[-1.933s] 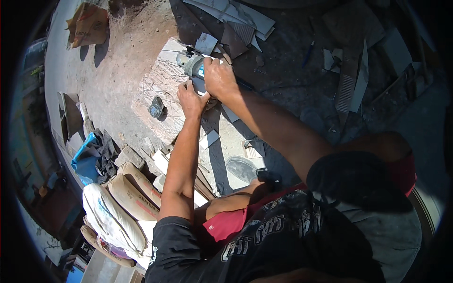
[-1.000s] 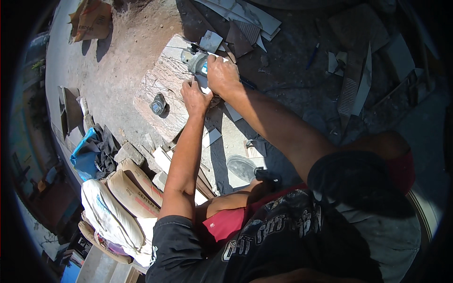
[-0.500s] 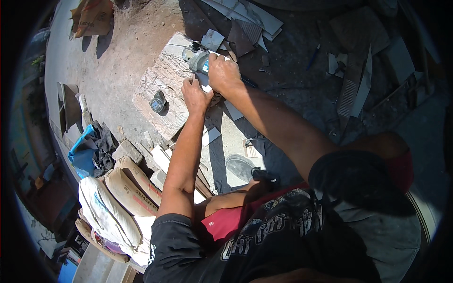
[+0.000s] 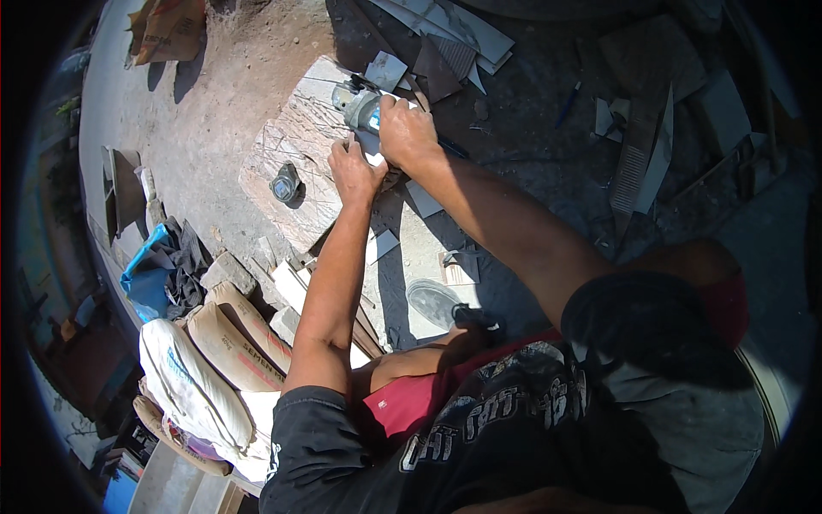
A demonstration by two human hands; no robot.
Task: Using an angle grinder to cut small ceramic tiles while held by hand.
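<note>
At the far middle, my right hand (image 4: 408, 135) is wrapped round the body of an angle grinder (image 4: 365, 113), its grey-green head pointing left. My left hand (image 4: 355, 173) is just nearer and to the left, its fingers gripping a white piece of tile (image 4: 371, 147) beneath the grinder. Both rest over a pale board (image 4: 312, 128) crossed by many cut lines. The contact between disc and tile is hidden. On the board's left part lies a small dark rounded object (image 4: 285, 183) that looks like a tape measure.
Cut tile pieces (image 4: 454, 34) are stacked beyond the board, and a tile offcut (image 4: 383, 246) lies nearer. Filled sacks (image 4: 197, 377) and a blue plastic bag (image 4: 147, 283) sit at left. A pen (image 4: 568, 104) and long tile strips (image 4: 658, 158) lie at right. My sandalled foot (image 4: 475, 321) is below.
Hands, grinder and tile keep nearly the same place. The whole view has shifted very slightly.
</note>
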